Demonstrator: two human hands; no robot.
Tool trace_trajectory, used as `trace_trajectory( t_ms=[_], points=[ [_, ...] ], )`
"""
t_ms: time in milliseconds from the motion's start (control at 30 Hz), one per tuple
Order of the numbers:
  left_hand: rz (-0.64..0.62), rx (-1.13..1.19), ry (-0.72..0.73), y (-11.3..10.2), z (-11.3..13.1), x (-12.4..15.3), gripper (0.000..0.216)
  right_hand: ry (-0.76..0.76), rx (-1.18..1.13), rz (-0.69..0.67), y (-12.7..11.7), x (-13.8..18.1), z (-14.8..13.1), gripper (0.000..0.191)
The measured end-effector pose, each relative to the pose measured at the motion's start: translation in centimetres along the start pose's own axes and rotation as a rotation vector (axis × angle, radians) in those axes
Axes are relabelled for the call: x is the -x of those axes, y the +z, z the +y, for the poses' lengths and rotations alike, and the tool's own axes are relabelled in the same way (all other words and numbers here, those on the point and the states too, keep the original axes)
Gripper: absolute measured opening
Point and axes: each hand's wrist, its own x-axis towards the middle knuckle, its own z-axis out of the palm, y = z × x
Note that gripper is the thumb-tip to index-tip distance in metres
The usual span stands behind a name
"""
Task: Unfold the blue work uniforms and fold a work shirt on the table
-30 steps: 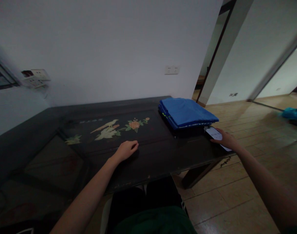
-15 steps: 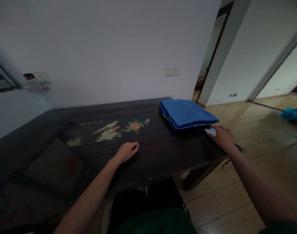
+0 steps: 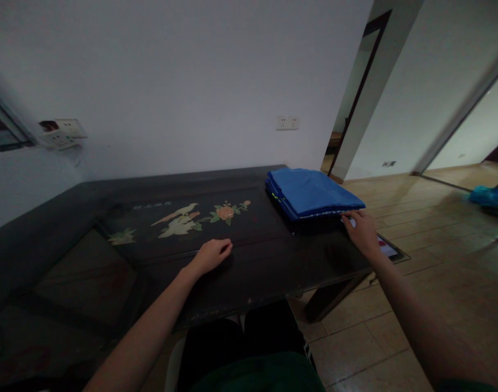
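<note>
On the dark table (image 3: 265, 256), my left hand (image 3: 213, 255) rests with its fingers loosely curled, and nothing shows in it. Farther right, my right hand (image 3: 361, 233) is at the table's right end, its thumb and fingers closed around a small flat white object (image 3: 349, 222), mostly covered by the hand. Its exact kind cannot be made out. Just behind those fingers lies a folded stack of blue cloth (image 3: 314, 191), its near corner close to my fingertips. A flat device with a lit screen (image 3: 387, 246) sits by my right wrist, partly hidden by it.
Inlaid birds and a flower (image 3: 224, 213) decorate the tabletop. The table stands against a white wall with a socket (image 3: 287, 123). To the right is a tiled floor (image 3: 437, 228), with a blue plastic bundle (image 3: 490, 196) on it. My legs are under the near edge.
My right hand has shifted slightly left, nearer the blue cloth, and covers more of the white object. The lit screen beside my wrist shows more now. My left hand stays put.
</note>
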Motion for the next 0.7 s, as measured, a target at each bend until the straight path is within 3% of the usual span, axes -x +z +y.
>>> trace_trajectory(
  t_ms=[133,267,367,467,700],
  points=[
    [0.004,0.005,0.002,0.1,-0.1,0.0,0.027,-0.149,-0.297,-0.264,2.0,0.2,-10.1,0.032],
    [0.026,0.020,-0.013,-0.1,0.1,0.0,0.024,-0.322,-0.307,-0.502,3.6,1.5,-21.5,0.029],
    [0.072,0.044,-0.039,-0.2,0.1,0.0,0.019,-0.422,-0.291,-0.580,4.5,2.4,-27.3,0.025],
    [0.107,0.064,-0.064,-0.2,0.0,0.1,0.016,-0.480,-0.294,-0.643,5.6,3.1,-29.5,0.021],
    [0.084,0.059,-0.069,-0.1,-0.1,0.0,0.018,-0.505,-0.419,-0.675,6.9,3.8,-28.6,0.021]
  ],
)
